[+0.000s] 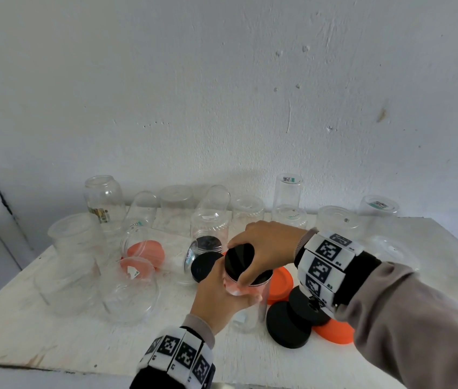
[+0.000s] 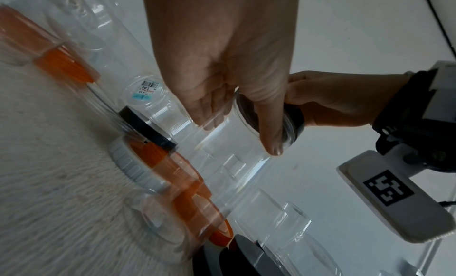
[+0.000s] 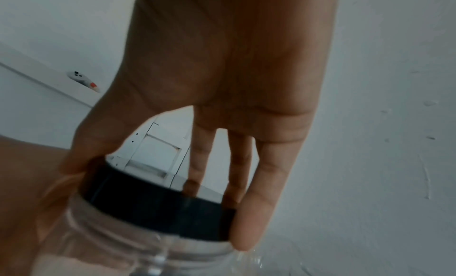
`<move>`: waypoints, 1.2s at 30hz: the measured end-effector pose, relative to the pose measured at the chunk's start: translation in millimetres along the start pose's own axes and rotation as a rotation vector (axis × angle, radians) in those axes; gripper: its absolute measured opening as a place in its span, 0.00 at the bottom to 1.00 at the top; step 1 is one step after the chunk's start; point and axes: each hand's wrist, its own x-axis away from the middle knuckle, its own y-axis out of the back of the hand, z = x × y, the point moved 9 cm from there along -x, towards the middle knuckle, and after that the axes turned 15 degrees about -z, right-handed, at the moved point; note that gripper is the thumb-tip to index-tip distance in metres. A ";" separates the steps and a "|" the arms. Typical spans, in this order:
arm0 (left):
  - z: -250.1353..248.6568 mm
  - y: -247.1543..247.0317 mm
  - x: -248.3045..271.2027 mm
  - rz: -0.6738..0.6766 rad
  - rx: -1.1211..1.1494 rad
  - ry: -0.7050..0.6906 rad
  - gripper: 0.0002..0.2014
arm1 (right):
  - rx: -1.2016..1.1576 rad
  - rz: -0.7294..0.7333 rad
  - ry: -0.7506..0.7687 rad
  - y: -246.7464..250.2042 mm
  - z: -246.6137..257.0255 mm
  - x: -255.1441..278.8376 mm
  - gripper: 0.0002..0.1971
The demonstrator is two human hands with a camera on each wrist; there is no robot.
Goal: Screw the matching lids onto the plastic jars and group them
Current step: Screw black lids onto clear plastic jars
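Note:
A clear plastic jar point(image 1: 250, 310) is held tilted just above the white table point(image 1: 54, 318). My left hand point(image 1: 222, 296) grips its upper body from the near side. A black lid point(image 1: 240, 261) sits on the jar's mouth, and my right hand point(image 1: 261, 245) grips its rim from above with thumb and fingers. In the left wrist view the left hand point(image 2: 222, 85) wraps the jar point(image 2: 234, 149), with the lid point(image 2: 294, 122) in the right hand point(image 2: 333, 104). The right wrist view shows fingers point(image 3: 249, 221) round the lid point(image 3: 158, 208) over the jar neck point(image 3: 148, 247).
Loose black lids point(image 1: 288, 327) point(image 1: 205, 266) and orange lids point(image 1: 279, 282) point(image 1: 334, 332) lie around the held jar. Several empty clear jars stand along the wall point(image 1: 177, 203) and at the left point(image 1: 73, 248). One jar with an orange lid point(image 1: 145, 254) lies at the left.

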 end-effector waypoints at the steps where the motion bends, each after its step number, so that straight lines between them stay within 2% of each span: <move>1: 0.0 -0.4 0.4 0.001 -0.002 -0.002 0.36 | 0.020 -0.029 -0.029 0.1 -1.5 0.2 0.34; 4: 1.5 -1.3 0.9 -0.008 -0.014 0.013 0.35 | 0.144 -0.104 -0.121 -2.3 -5.6 3.7 0.38; 6: 1.6 -1.9 0.9 -0.004 -0.002 0.019 0.36 | 0.177 -0.101 -0.142 -2.8 -6.7 4.8 0.40; 9: 0.6 -1.7 0.9 0.008 -0.014 0.007 0.38 | 0.041 0.049 -0.145 -6.5 -7.7 5.9 0.42; 11: 1.1 -0.9 1.0 0.000 0.001 0.017 0.38 | -0.029 0.143 -0.094 -8.5 -3.9 6.7 0.45; 13: 1.8 -0.7 1.3 -0.011 0.006 0.029 0.38 | -0.041 0.172 -0.048 -8.4 -1.1 6.6 0.44; 18: 1.5 -1.2 1.1 -0.014 -0.002 0.022 0.38 | -0.050 0.129 -0.022 -4.7 -2.3 3.9 0.41; 22: -0.5 -0.8 2.1 -0.013 -0.005 -0.004 0.37 | 0.024 0.025 -0.076 -3.0 -5.7 1.0 0.37; 25: -0.5 -0.7 2.2 -0.008 -0.008 -0.002 0.37 | 0.118 -0.033 -0.133 -4.7 -7.9 1.9 0.40; 28: -1.7 -1.3 2.4 -0.003 -0.022 -0.007 0.37 | 0.053 0.070 -0.146 -8.8 -7.2 4.9 0.42; 31: -0.7 -0.9 2.6 -0.011 -0.006 0.023 0.38 | -0.003 0.208 -0.056 -10.3 1.3 8.5 0.44; 36: -1.6 -0.9 3.4 -0.016 -0.014 0.018 0.37 | -0.046 0.175 0.001 -4.3 3.6 5.8 0.40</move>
